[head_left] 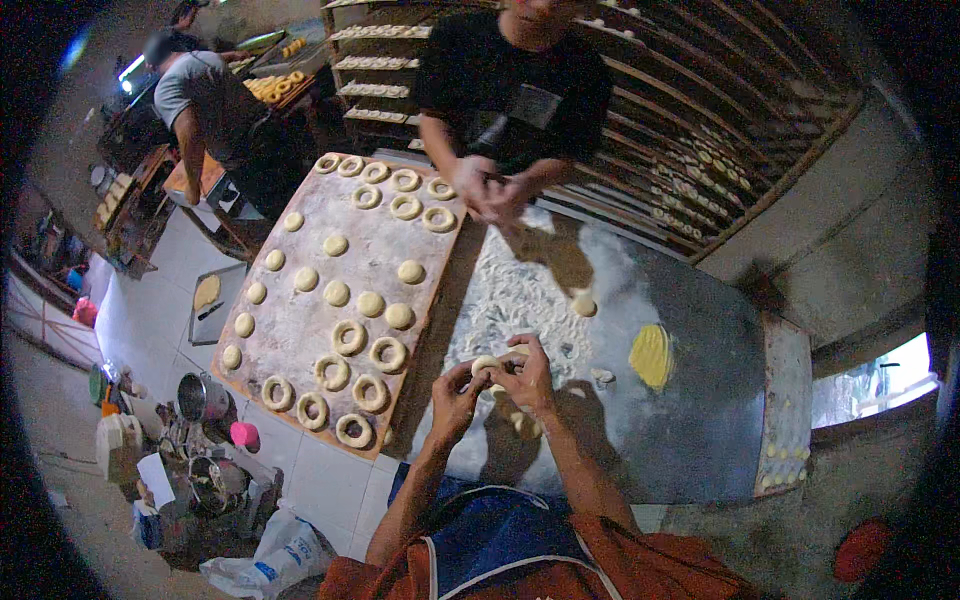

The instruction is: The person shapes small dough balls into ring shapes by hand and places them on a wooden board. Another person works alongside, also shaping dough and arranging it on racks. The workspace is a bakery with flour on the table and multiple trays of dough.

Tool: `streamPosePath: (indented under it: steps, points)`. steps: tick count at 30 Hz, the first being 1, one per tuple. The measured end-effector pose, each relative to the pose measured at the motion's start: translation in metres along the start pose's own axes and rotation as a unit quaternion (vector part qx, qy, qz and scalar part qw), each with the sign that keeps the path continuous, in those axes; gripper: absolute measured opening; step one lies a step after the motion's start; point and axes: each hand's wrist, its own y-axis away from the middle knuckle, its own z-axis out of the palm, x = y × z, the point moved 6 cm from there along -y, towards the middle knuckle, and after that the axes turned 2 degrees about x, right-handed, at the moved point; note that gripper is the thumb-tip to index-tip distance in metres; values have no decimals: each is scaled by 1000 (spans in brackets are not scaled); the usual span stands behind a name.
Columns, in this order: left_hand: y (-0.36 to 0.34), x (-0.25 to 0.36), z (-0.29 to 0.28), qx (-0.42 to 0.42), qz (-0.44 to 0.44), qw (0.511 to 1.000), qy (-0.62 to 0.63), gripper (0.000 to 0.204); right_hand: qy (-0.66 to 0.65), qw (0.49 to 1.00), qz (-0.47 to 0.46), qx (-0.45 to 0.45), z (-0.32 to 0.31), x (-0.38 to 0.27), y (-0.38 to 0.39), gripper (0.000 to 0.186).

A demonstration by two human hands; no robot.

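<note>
Two orange-brown sleeves and a blue apron with white edging are nearest, with a white plastic bag on the floor to the left. Ahead of the apron, over a dark, floured surface, the person's hands come close together. The left grip has its fingertips closed on a pale piece of dough, and the right grip grasps dough at the same spot, thumb toward the left fingers; whether it is all one piece cannot be told. The dough is held up off the surface, above a few small scraps that lie in shadow below the hands.

To the right on the surface lies a flat yellow sheet of dough. Left of the surface, a long wooden board carries dough rings at its near end, round balls along the middle and more rings at its far end. Loose flour spreads past the hands, with a single dough lump on its right side.

Across the surface stands a co-worker in a black shirt, hands held together. Behind are racks of shaped dough, and far left another co-worker in a grey shirt leans beside a tray of yellow rings
</note>
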Motion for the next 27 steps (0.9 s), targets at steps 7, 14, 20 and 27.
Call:
streamPosePath:
  steps: [7,14,20,27]
  points:
    - [25,-25,56,31,-44,986,160,22,-49,986,3,-162,-41,2,27,66]
    - [33,-38,97,-70,14,948,309,32,-180,970,155,-55,-71,55,23,37]
    - [22,-41,93,26,-65,964,258,16,-199,971,127,30,-73,25,40,47]
    - [19,-57,93,169,-176,840,484,27,-9,997,22,70,-58,62,38,36]
